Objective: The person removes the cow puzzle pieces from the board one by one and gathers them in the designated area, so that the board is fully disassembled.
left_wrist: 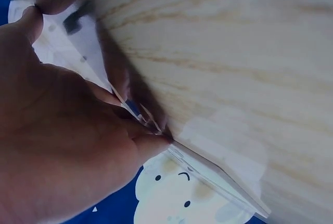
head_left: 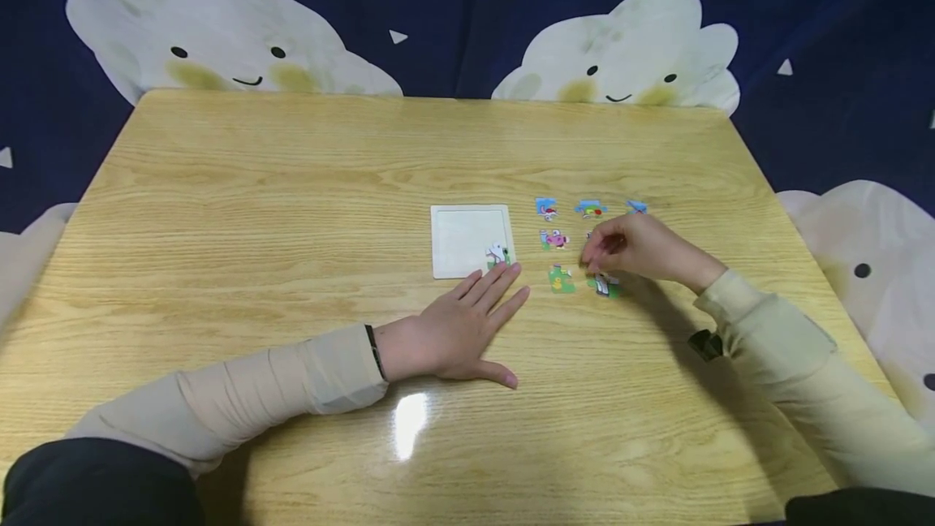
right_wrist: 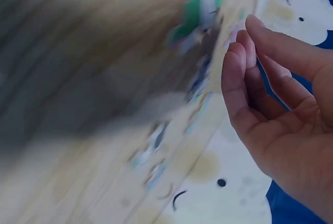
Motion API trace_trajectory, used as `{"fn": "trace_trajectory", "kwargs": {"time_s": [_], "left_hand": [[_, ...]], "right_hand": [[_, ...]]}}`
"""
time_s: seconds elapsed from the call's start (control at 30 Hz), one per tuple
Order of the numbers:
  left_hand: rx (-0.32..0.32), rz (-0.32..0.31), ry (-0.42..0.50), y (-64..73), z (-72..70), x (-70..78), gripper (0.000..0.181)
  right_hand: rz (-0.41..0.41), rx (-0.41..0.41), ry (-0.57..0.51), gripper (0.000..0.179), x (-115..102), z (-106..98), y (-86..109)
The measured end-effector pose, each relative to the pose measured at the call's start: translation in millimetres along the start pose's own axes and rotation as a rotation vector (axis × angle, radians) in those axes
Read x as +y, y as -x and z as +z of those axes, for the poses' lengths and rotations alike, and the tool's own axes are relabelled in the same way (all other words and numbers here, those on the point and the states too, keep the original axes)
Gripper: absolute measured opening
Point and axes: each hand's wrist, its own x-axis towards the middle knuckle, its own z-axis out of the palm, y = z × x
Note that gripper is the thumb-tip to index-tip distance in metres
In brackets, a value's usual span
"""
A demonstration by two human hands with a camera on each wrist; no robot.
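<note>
A square white puzzle tray [head_left: 467, 208] lies mid-table, one puzzle piece with a white animal [head_left: 497, 252] in its lower right corner. My left hand [head_left: 460, 337] lies palm down with straight, spread fingers, their tips touching the tray's near edge. To the right, my right hand [head_left: 634, 248] hovers over loose puzzle pieces, its fingers loosely bent; nothing shows between thumb and fingers in the right wrist view. Just below its fingertips is a black-and-white piece [head_left: 604, 285], beside a green piece with a duck [head_left: 562, 278]. A pink-animal piece [head_left: 555, 239] lies to its left.
Blue-topped pieces [head_left: 545, 208] form a back row with another piece [head_left: 590, 208] and one partly behind the right hand [head_left: 637, 206]. Wooden tabletop [head_left: 292, 161] surrounds everything. A dark blue cloth with smiling clouds [head_left: 453, 15] hangs along the far edge and sides.
</note>
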Motion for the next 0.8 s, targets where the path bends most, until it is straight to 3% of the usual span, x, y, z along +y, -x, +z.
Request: {"fn": "trace_trajectory", "kwargs": {"time_s": [0.2,0.47,0.63,0.8], "left_hand": [[0.005,-0.001,-0.005,0.8,-0.2,-0.6,0.106],[0.02,0.009,-0.011,-0.5,2.5,-1.2,0.106],[0.017,0.0,-0.036,-1.4,2.8,-0.8,0.106],[0.003,-0.011,-0.056,-2.4,2.8,0.0,0.106]], "right_hand": [[-0.033,0.016,-0.033,0.005,-22,7,-28.3],[-0.017,-0.011,-0.071,0.008,-41,19,-67.3],[0.001,-0.021,-0.075,0.008,-50,28,-82.3],[-0.035,-0.035,-0.076,0.007,-56,33,-89.2]]}}
